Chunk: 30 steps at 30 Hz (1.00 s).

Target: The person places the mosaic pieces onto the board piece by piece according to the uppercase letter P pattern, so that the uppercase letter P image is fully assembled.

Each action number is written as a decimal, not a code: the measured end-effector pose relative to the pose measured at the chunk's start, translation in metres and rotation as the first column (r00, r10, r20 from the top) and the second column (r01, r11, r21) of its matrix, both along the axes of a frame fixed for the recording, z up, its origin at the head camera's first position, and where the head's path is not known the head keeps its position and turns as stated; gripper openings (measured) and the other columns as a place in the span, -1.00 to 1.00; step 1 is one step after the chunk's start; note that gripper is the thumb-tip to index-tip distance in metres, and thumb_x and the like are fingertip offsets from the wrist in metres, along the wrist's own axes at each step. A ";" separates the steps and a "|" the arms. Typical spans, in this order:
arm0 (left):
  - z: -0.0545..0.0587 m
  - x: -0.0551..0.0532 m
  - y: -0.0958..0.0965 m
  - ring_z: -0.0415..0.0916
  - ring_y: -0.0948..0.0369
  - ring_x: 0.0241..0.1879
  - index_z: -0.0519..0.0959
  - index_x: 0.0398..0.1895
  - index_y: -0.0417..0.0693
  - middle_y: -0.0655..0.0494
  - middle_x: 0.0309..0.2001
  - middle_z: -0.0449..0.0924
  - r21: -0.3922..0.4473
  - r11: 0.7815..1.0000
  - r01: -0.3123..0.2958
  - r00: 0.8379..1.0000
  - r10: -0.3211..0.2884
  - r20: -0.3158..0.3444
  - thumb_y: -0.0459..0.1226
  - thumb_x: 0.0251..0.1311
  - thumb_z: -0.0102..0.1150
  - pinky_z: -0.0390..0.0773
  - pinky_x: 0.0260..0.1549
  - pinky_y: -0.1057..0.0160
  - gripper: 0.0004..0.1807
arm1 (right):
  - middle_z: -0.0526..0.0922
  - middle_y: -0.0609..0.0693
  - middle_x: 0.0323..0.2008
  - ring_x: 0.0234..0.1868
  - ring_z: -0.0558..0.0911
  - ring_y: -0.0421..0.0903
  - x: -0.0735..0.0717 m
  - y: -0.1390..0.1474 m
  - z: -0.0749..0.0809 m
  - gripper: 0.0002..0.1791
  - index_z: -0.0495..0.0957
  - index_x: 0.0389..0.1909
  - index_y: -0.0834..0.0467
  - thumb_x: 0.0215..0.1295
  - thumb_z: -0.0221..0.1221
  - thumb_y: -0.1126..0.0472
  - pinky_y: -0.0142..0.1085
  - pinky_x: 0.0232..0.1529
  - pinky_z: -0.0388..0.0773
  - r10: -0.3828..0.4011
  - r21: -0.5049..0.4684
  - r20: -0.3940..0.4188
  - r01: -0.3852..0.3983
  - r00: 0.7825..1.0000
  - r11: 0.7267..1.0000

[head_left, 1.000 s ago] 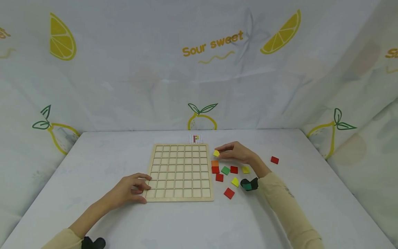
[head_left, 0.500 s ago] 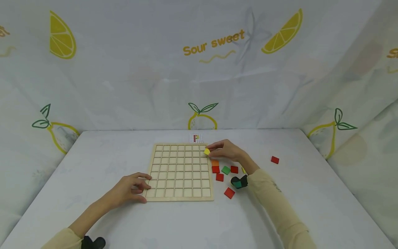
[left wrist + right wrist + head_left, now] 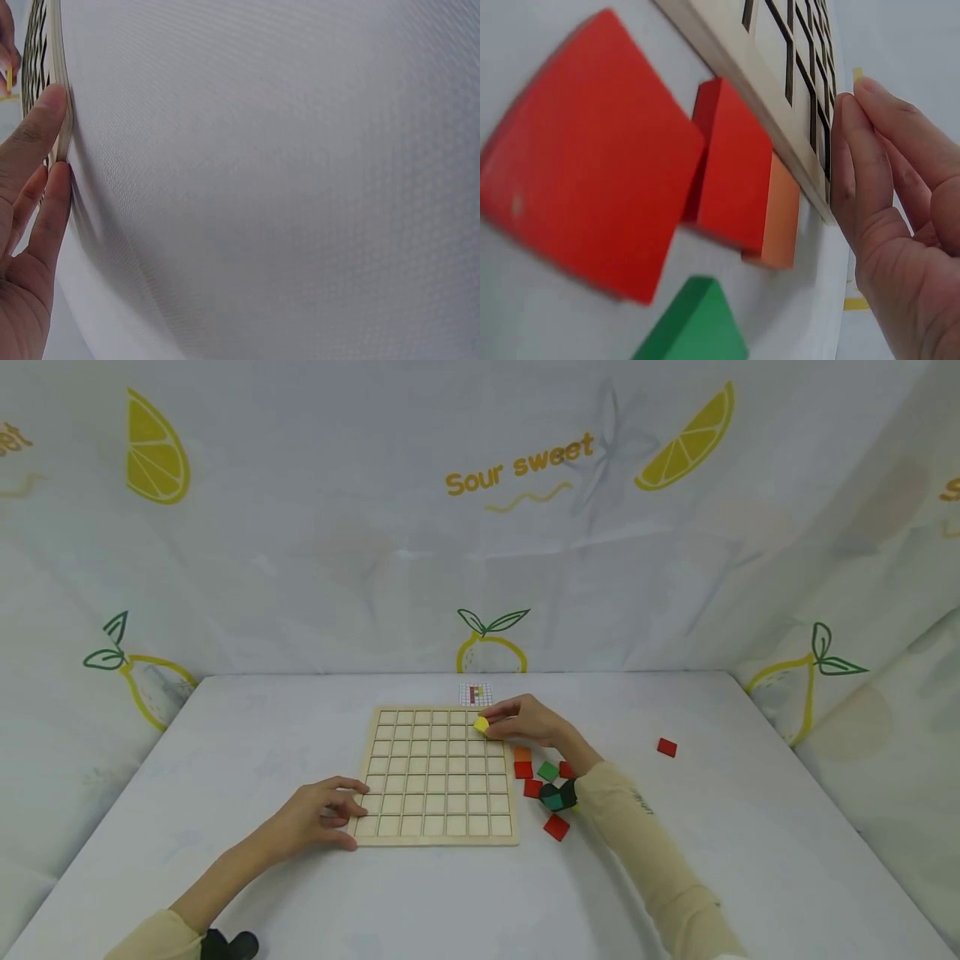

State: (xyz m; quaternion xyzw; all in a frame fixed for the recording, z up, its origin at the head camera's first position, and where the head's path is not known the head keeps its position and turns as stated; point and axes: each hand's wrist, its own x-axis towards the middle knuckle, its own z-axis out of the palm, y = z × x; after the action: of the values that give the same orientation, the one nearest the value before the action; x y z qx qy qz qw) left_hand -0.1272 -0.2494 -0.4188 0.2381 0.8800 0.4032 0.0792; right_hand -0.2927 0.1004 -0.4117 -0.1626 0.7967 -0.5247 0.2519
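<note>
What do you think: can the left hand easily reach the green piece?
Probably not easily: the grid board lies between the left hand, which touches its left edge, and the green piece.

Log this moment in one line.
Right hand: pinches yellow piece over grid board, far right | Left hand: touches board's left edge | Orange piece: right of board, beside a red piece

On the white-topped table (image 3: 420,902) I see a gridded wooden board (image 3: 435,783), a small printed card (image 3: 476,695) beyond it, and, to its right, an orange tile (image 3: 522,753), a green tile (image 3: 548,771) and red tiles (image 3: 557,827), one well apart.
</note>
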 end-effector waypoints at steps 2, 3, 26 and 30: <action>0.000 0.001 0.000 0.57 0.20 -0.12 0.65 -0.33 -0.14 -0.19 0.09 0.49 0.010 1.000 0.004 1.000 -0.004 0.006 -0.32 -0.17 0.51 0.65 -0.18 0.39 -0.72 | 0.63 0.09 -0.08 -0.17 0.53 -0.13 0.000 -0.004 -0.001 -0.59 0.57 0.07 0.29 0.19 0.31 0.31 -0.39 -0.07 0.59 0.000 0.000 -0.010 0.000 1.000 1.000; 0.000 0.001 0.000 0.57 0.21 -0.12 0.65 -0.33 -0.14 -0.19 0.09 0.48 0.014 1.000 0.007 1.000 -0.007 0.006 -0.32 -0.17 0.51 0.65 -0.18 0.39 -0.72 | 0.63 0.10 -0.08 -0.17 0.52 -0.13 0.000 -0.006 -0.001 -0.59 0.57 0.07 0.29 0.19 0.31 0.31 -0.39 -0.08 0.59 0.001 -0.007 -0.013 -0.002 1.000 1.000; -0.002 0.000 -0.001 0.58 0.07 -0.05 0.64 -0.33 -0.13 -0.18 0.12 0.47 0.011 1.000 0.006 1.000 -0.006 0.022 -0.32 -0.16 0.50 0.63 -0.14 0.39 -0.72 | 0.63 0.19 0.00 -0.06 0.61 0.00 0.009 -0.041 0.008 -0.68 0.62 -0.02 0.32 0.18 0.29 0.38 -0.29 -0.02 0.61 0.050 0.111 -0.212 -0.026 0.976 0.993; -0.001 0.000 0.000 0.57 0.03 -0.05 0.64 -0.34 -0.14 -0.19 0.12 0.46 0.002 1.000 0.003 1.000 -0.003 0.021 -0.34 -0.17 0.50 0.63 -0.14 0.39 -0.72 | 0.62 0.19 0.03 -0.03 0.61 0.02 0.008 -0.043 0.008 -0.67 0.62 0.00 0.31 0.19 0.29 0.37 -0.26 0.01 0.60 0.059 0.134 -0.215 -0.031 0.975 0.991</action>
State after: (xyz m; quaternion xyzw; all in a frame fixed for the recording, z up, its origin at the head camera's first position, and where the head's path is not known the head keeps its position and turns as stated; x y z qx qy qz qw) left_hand -0.1270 -0.2499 -0.4196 0.2354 0.8783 0.4066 0.0890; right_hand -0.2847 0.0577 -0.4032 -0.2206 0.8480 -0.4451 0.1846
